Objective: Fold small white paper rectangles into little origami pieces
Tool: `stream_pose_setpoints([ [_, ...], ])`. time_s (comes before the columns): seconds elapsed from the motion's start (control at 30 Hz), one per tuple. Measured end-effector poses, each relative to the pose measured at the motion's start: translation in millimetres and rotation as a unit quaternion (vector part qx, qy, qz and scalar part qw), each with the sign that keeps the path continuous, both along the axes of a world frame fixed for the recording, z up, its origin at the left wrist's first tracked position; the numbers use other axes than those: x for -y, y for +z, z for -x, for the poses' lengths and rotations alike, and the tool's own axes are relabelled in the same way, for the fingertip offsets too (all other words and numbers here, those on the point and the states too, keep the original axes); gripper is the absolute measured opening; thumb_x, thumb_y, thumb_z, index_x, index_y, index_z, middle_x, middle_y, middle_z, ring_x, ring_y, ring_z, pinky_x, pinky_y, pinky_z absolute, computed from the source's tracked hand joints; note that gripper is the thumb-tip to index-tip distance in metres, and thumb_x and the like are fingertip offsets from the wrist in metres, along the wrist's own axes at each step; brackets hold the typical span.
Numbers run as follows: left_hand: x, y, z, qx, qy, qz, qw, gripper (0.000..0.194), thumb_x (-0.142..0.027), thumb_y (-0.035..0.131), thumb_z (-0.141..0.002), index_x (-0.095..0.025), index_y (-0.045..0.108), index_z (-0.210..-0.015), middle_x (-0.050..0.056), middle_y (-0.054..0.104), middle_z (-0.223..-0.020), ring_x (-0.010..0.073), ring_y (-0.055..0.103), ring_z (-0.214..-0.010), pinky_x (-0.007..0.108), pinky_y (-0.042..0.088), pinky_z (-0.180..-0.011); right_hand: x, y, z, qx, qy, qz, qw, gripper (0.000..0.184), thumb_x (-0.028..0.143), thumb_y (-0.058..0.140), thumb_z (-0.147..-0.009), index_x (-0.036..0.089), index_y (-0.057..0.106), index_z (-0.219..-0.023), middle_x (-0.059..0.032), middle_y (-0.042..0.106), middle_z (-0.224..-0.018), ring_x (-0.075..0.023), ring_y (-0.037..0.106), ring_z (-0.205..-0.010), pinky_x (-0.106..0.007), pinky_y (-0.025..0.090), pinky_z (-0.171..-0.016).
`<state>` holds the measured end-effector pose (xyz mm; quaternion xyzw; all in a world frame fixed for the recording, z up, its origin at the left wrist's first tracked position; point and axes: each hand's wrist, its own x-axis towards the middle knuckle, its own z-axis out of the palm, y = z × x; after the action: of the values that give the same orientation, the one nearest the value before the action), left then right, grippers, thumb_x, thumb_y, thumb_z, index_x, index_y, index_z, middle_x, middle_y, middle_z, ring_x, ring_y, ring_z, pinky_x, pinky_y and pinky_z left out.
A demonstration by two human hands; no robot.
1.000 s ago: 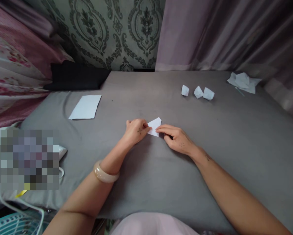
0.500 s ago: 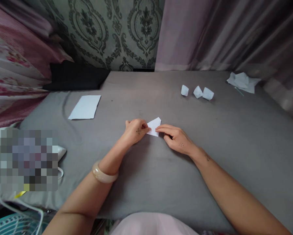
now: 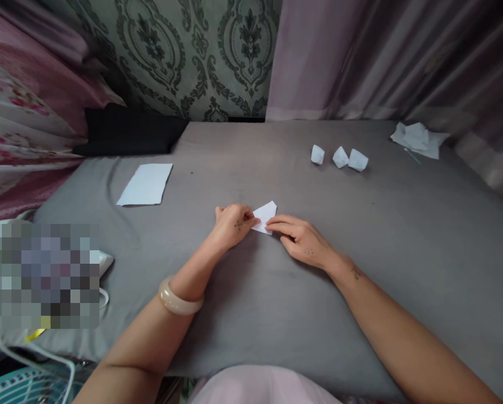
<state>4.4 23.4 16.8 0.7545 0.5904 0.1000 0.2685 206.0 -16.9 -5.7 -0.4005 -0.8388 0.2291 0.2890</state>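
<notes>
Matt white paper (image 3: pixel 264 216), grey cloth (image 3: pixel 276 320)

Small folded white paper (image 3: pixel 264 216) pinched in the left hand (image 3: pixel 232 225), right hand (image 3: pixel 302 241) reaching in flat against its far edge. Pale bangle (image 3: pixel 180 297) on the left wrist. Flat white sheet (image 3: pixel 145 184) well beyond the left hand; three small paper folds (image 3: pixel 340 157) and crumpled paper (image 3: pixel 419 141) beyond the right.

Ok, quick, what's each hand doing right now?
Left hand: closed, holding the folded white paper.
Right hand: fingers against the paper's edge; cannot tell if gripping.
</notes>
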Motion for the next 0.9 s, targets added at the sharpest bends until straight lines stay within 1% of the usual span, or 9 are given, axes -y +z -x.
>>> stream_pose_setpoints([
  [0.17,0,0.2,-1,-0.007,-0.001,-0.003,1.000,0.025,-0.039,0.054,-0.082,-0.019,0.065,-0.074,0.003,0.066,-0.071,0.0207,0.059,-0.075,0.043,0.031,-0.087,5,4.7,3,0.042,0.014,-0.031,0.999,0.043,0.003,0.043,-0.079,0.023,0.066,-0.110,-0.0046,0.063,-0.115,-0.0198,0.057,-0.106,-0.035,0.048,-0.091],
  [0.27,0,0.6,-2,-0.014,-0.003,-0.004,1.000,0.024,-0.038,0.054,-0.082,-0.019,0.065,-0.074,0.002,0.066,-0.071,0.0208,0.059,-0.076,0.043,0.031,-0.087,5,9.1,7,0.050,0.008,-0.034,0.998,0.036,0.007,0.047,-0.080,0.022,0.068,-0.105,-0.0061,0.064,-0.107,-0.0208,0.057,-0.099,-0.036,0.048,-0.087],
  [0.37,0,0.6,-2,-0.019,-0.009,-0.002,1.000,0.023,-0.038,0.054,-0.082,-0.018,0.065,-0.075,0.002,0.066,-0.072,0.0210,0.059,-0.077,0.043,0.030,-0.087,-4,14.9,10,0.055,0.017,-0.024,0.998,0.024,0.015,0.049,-0.085,0.021,0.071,-0.091,-0.0056,0.065,-0.094,-0.0188,0.058,-0.089,-0.034,0.048,-0.082],
  [0.43,0,0.5,-2,-0.023,-0.013,-0.001,1.000,0.023,-0.038,0.054,-0.082,-0.018,0.064,-0.075,0.003,0.067,-0.074,0.0211,0.060,-0.077,0.043,0.030,-0.087,-14,18.3,10,0.066,0.041,-0.014,0.997,0.021,0.018,0.050,-0.088,0.020,0.070,-0.082,-0.0047,0.064,-0.087,-0.0173,0.057,-0.084,-0.033,0.047,-0.078],
  [0.57,0,1.0,-2,-0.030,-0.019,-0.011,0.999,0.023,-0.037,0.053,-0.083,-0.019,0.064,-0.076,0.003,0.068,-0.076,0.0211,0.059,-0.077,0.041,0.031,-0.084,-29,18.9,8,0.077,0.089,0.002,0.993,0.014,0.020,0.056,-0.087,0.019,0.067,-0.078,-0.0035,0.061,-0.082,-0.0162,0.054,-0.080,-0.030,0.045,-0.074],
  [0.67,0,2.2,-3,-0.032,-0.021,-0.016,0.999,0.022,-0.037,0.053,-0.083,-0.018,0.064,-0.075,0.003,0.068,-0.076,0.0209,0.059,-0.076,0.040,0.031,-0.082,-29,13.5,6,0.057,0.082,-0.009,0.995,0.012,0.021,0.055,-0.089,0.020,0.064,-0.081,-0.0038,0.061,-0.087,-0.0166,0.054,-0.084,-0.031,0.044,-0.077],
  [0.73,1,3.1,-3,-0.031,-0.020,-0.015,0.999,0.022,-0.036,0.053,-0.083,-0.018,0.064,-0.075,0.003,0.067,-0.076,0.0206,0.059,-0.076,0.040,0.031,-0.082,-27,9.8,5,0.054,0.076,-0.024,0.995,0.011,0.021,0.054,-0.090,0.020,0.063,-0.084,-0.0053,0.062,-0.099,-0.0173,0.055,-0.089,-0.032,0.044,-0.080],
  [0.83,1,3.4,-3,-0.026,-0.020,-0.015,0.999,0.022,-0.036,0.053,-0.084,-0.018,0.063,-0.075,0.002,0.067,-0.076,0.0204,0.058,-0.077,0.039,0.031,-0.081,-23,7.0,5,0.067,0.073,-0.054,0.994,0.015,0.021,0.050,-0.091,0.020,0.063,-0.085,-0.0075,0.060,-0.115,-0.0189,0.055,-0.097,-0.035,0.044,-0.083],
  [0.9,2,2.5,-4,-0.023,-0.020,-0.019,0.999,0.023,-0.036,0.052,-0.084,-0.018,0.063,-0.075,0.003,0.067,-0.077,0.0204,0.058,-0.077,0.039,0.031,-0.080,-22,6.7,5,0.085,0.076,-0.070,0.991,0.017,0.021,0.047,-0.093,0.020,0.063,-0.086,-0.0072,0.061,-0.117,-0.0195,0.056,-0.097,-0.035,0.044,-0.082],
])
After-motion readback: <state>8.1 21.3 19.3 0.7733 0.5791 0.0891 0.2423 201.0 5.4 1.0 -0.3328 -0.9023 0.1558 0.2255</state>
